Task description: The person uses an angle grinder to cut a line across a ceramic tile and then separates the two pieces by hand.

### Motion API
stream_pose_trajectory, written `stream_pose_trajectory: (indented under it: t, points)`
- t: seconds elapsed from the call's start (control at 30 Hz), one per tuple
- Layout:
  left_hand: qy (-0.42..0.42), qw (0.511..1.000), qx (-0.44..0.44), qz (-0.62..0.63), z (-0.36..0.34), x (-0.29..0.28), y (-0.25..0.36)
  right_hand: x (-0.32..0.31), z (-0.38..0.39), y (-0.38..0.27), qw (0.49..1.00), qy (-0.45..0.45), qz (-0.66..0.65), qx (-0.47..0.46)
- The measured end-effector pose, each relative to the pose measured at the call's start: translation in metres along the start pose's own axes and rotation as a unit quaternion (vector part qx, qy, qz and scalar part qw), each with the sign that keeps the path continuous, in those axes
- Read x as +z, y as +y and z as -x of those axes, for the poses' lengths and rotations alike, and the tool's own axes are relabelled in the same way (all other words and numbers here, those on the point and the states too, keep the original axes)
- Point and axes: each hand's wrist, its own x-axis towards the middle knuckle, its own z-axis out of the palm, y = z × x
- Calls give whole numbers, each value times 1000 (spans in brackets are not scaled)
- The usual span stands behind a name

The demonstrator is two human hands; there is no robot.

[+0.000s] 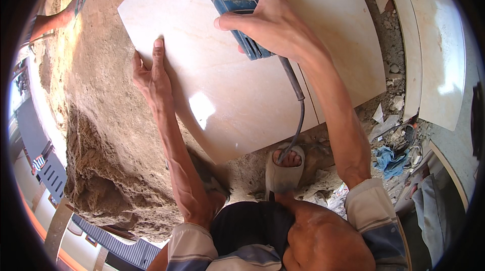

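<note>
While the R hand (277, 20) grasps a chunky blue plastic power tool (222, 0) w/ a slotted rear end, thumb across the near side & fingers mostly hidden beyond it, the L hand (153, 76) is at the left edge of a broad, glossy, cream stone-look tile (222, 89) w/ faint tan veining. L thumb lies straight on the tile's face; the other fingers are at the edge, partly hidden, so can't tell if they clench it. The tool is above the tile's upper part, its front cut off by the top of view. A thin, dark, flexible cable (301, 119) curves from its rear down to a dusty beige open-toe sandal (284, 175). A straight dark line divides the tile from a matching cream slab (348, 58) on its right. Far L: rough, crumbly brown earth (101, 94). Far R: a long, narrow pale strip (408, 48) beside a wider shiny off-white panel (438, 53), w/ a crumpled blue cloth (391, 162) nearby
</note>
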Motion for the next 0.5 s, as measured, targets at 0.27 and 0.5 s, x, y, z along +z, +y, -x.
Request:
stream_pose_trajectory:
  t: [0.27,0.5]
  points:
    - [7,1000,3,-1,-5,0,-10,3,-5,5,1000,1,4,-3]
    - [10,999,-9,-29,-5,-1,-9,-1,6,1,1000,-3,-5,1]
